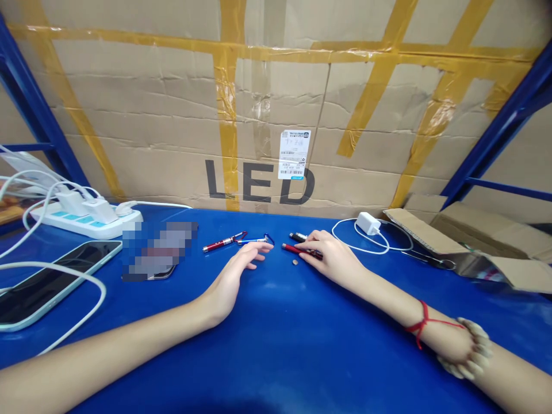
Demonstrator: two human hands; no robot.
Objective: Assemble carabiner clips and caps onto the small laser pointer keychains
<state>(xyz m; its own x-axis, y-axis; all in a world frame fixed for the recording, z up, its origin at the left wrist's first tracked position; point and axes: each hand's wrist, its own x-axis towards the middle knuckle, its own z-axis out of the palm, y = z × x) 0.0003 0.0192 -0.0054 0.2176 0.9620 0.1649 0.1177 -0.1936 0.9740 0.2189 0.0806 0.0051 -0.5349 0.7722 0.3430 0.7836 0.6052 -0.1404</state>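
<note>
My right hand [334, 259] has its fingers closed around a red keychain penlight [291, 248] lying low over the table. A black penlight [297, 236] lies just behind it, partly covered by my fingers. Close in front of them is a small round silvery piece [295, 262], perhaps a button cell. My left hand [235, 273] is open and holds nothing, fingers stretched toward the right. Beyond its fingertips lies a blue penlight [253, 241] with a clip, partly hidden. Another red penlight [218, 245] with a red clip rests to its left.
On the left are a phone [64, 282], a pixelated phone-like object [166, 270] and a white power strip [95, 227] with cables. A white charger [368, 223] with a looped cable and an open cardboard box [487, 247] stand right. A large taped carton [172, 126] backs the blue table [267, 356].
</note>
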